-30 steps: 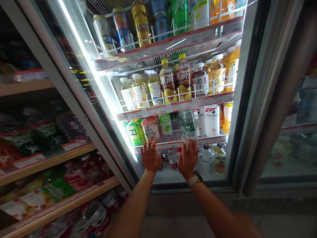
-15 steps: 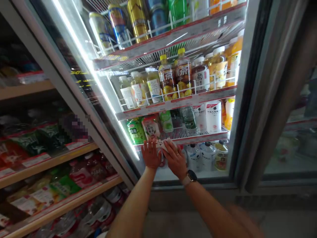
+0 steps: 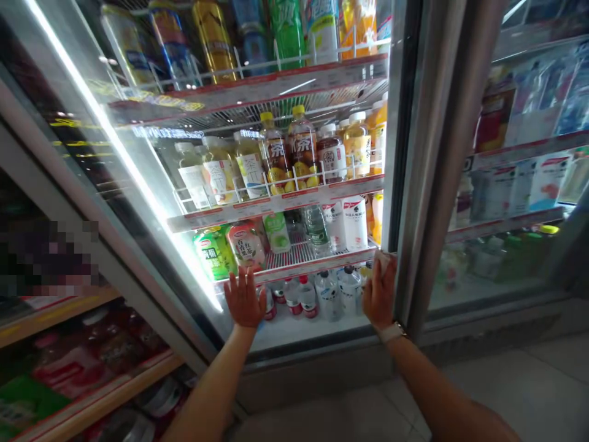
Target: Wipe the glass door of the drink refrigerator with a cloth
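My left hand (image 3: 245, 299) rests flat on the lower left of the fridge's glass door (image 3: 317, 328), fingers spread, with nothing in it. At the door's right edge, beside the metal frame (image 3: 411, 245), my right hand (image 3: 380, 294) presses a folded pale cloth (image 3: 385, 258) against the glass. Most of the cloth is hidden under the fingers. Behind the glass, near my left hand, stand a green drink carton (image 3: 212, 253) and a red one (image 3: 246, 244). Small bottles with red caps (image 3: 307, 296) show on the bottom level between my hands.
Cans (image 3: 211, 43) and bottled drinks (image 3: 302, 147) fill the fridge's upper shelves. A second glass-fronted fridge (image 3: 501, 270) adjoins on the right. At left stands an open wooden shelf (image 3: 99, 402) with packaged goods. Tiled floor (image 3: 488, 374) shows at lower right.
My right hand has slid with the cloth from beside my left hand across the glass to the door's right edge. My left hand stays flat near the lower left. The view has turned right.
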`<action>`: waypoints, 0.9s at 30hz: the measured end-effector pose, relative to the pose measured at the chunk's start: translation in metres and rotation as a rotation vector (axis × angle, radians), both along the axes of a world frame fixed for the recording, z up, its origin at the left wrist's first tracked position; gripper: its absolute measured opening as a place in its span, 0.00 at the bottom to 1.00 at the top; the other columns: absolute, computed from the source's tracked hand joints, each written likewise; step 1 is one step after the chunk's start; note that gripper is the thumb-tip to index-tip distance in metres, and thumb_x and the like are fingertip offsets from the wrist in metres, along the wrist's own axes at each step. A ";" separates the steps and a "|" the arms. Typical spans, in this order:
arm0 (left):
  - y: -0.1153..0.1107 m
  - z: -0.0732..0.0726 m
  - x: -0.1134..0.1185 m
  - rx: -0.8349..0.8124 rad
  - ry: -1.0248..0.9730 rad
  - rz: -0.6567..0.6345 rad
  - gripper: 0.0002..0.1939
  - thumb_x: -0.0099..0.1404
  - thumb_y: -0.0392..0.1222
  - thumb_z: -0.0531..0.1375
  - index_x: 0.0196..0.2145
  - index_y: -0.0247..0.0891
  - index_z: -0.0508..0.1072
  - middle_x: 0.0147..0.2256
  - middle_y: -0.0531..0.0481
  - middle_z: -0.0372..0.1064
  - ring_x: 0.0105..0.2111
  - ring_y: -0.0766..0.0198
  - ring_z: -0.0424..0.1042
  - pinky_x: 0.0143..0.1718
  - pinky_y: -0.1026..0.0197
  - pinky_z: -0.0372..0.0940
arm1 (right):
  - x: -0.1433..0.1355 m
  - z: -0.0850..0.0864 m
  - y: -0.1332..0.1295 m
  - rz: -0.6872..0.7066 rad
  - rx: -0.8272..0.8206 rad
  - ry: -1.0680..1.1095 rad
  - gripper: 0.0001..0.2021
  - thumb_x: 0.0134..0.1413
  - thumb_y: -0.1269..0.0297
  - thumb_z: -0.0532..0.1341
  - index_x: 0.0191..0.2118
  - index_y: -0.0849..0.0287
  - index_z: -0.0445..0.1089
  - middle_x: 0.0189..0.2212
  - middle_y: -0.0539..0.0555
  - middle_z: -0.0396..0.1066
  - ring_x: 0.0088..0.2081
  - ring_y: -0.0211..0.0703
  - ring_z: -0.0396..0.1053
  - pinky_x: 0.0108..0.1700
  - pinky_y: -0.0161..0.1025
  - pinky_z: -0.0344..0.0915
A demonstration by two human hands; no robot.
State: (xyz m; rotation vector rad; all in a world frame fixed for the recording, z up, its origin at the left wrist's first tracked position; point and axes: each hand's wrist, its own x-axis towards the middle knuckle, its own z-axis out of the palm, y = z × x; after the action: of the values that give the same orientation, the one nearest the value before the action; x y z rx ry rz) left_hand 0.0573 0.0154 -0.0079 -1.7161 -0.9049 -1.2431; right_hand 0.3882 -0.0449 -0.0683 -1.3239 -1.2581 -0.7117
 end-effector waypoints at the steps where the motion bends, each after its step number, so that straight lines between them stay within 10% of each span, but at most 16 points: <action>1: 0.000 -0.001 0.000 -0.004 -0.004 -0.004 0.34 0.70 0.47 0.52 0.69 0.38 0.48 0.68 0.38 0.49 0.70 0.51 0.39 0.69 0.42 0.39 | -0.010 0.003 0.001 0.008 0.001 0.024 0.33 0.65 0.69 0.47 0.72 0.55 0.35 0.73 0.59 0.29 0.72 0.58 0.32 0.68 0.63 0.47; 9: -0.002 -0.007 -0.002 -0.053 -0.004 0.036 0.33 0.70 0.47 0.53 0.69 0.39 0.48 0.67 0.39 0.51 0.69 0.51 0.42 0.69 0.41 0.40 | -0.143 0.046 0.015 0.165 0.103 0.050 0.33 0.64 0.70 0.49 0.72 0.53 0.39 0.72 0.59 0.39 0.71 0.59 0.36 0.67 0.66 0.44; 16: 0.006 -0.015 -0.007 -0.034 0.020 0.080 0.31 0.72 0.40 0.49 0.69 0.43 0.46 0.69 0.44 0.44 0.70 0.58 0.38 0.70 0.44 0.37 | -0.229 0.039 0.015 0.385 0.036 -0.120 0.29 0.62 0.71 0.52 0.68 0.54 0.55 0.67 0.59 0.56 0.70 0.53 0.46 0.69 0.54 0.46; 21: 0.003 -0.013 -0.007 -0.033 0.035 0.091 0.31 0.72 0.40 0.49 0.69 0.39 0.45 0.69 0.43 0.43 0.70 0.59 0.36 0.70 0.47 0.35 | -0.224 0.042 0.016 0.347 0.085 -0.205 0.25 0.62 0.72 0.53 0.64 0.54 0.62 0.62 0.57 0.65 0.69 0.45 0.48 0.70 0.50 0.39; 27: -0.001 -0.011 -0.005 -0.064 0.008 0.051 0.31 0.71 0.47 0.52 0.68 0.37 0.53 0.66 0.39 0.53 0.69 0.52 0.42 0.69 0.42 0.39 | -0.142 0.048 0.016 0.200 0.073 -0.232 0.27 0.62 0.75 0.52 0.65 0.49 0.60 0.64 0.55 0.60 0.69 0.44 0.49 0.71 0.50 0.35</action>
State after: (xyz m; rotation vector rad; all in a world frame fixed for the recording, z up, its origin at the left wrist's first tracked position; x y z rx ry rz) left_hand 0.0519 0.0145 -0.0185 -1.7362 -0.9875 -1.1849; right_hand 0.2459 -0.0290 -0.0208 -1.0600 -1.5118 -0.7770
